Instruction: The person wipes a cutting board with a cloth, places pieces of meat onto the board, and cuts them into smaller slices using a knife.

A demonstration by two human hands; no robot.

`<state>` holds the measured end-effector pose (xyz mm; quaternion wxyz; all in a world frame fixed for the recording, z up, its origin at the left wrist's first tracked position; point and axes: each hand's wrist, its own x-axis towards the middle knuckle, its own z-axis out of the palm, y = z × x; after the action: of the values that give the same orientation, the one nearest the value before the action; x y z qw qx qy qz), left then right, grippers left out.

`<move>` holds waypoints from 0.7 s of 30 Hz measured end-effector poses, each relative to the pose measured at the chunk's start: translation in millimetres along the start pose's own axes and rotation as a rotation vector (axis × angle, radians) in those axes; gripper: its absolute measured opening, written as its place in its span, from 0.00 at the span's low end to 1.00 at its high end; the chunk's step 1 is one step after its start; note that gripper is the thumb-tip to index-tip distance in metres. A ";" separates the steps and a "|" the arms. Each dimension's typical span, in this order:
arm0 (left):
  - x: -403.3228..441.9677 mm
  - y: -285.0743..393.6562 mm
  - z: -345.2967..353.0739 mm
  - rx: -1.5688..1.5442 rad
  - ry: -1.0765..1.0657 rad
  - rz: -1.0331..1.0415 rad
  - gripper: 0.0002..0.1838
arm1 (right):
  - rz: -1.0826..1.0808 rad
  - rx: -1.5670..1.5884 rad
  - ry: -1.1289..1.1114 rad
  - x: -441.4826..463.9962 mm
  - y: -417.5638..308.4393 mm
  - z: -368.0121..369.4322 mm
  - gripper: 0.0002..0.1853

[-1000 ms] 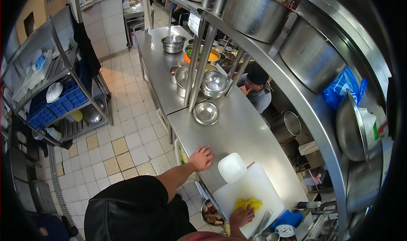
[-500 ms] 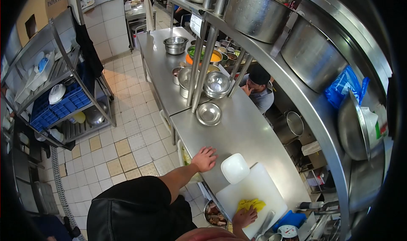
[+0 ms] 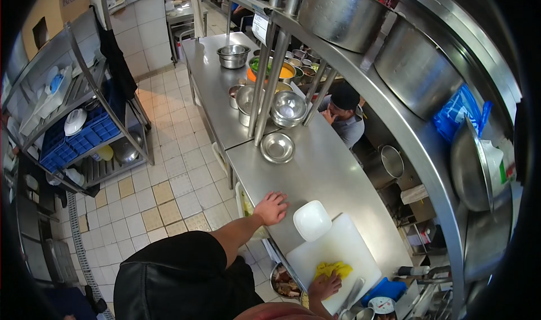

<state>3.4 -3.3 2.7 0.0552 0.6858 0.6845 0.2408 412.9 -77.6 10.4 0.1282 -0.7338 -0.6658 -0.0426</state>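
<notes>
My left hand [image 3: 271, 208] rests on the steel counter [image 3: 253, 176], fingers spread, with nothing in it. To its right stands a white square bowl [image 3: 312, 221], touching the corner of a white cutting board [image 3: 349, 247]. On the board my right hand [image 3: 325, 286] lies over a crumpled yellow cloth [image 3: 333, 270], its fingers apart and pressed onto the cloth's lower edge. A knife [image 3: 354, 293] lies on the board just right of that hand.
A shallow steel bowl [image 3: 277, 147] and stacked steel bowls [image 3: 288, 109] stand farther up the counter. Large pots [image 3: 341, 16] sit on the shelf at right. Another person [image 3: 344, 114] is beyond the counter. A blue cloth [image 3: 384, 291] and a scale [image 3: 382, 305] are at lower right.
The view has shifted slightly. My left hand stays on the counter, and my right hand stays at the yellow cloth, which has changed shape a little.
</notes>
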 end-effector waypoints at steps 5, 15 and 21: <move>0.1 -0.5 -0.8 0.001 0.004 0.001 0.22 | -0.012 0.001 0.018 0.6 0.9 1.8 0.28; 0.2 -1.7 2.6 0.007 0.008 0.009 0.22 | -0.010 0.006 0.010 1.0 0.9 0.5 0.27; 1.4 -0.8 -0.2 -0.013 0.012 0.018 0.22 | -0.007 -0.008 0.014 0.5 1.0 2.1 0.27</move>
<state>2.5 -2.0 2.9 0.0534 0.6901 0.6772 0.2496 413.7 -76.7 8.4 0.1298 -0.7318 -0.6671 -0.0510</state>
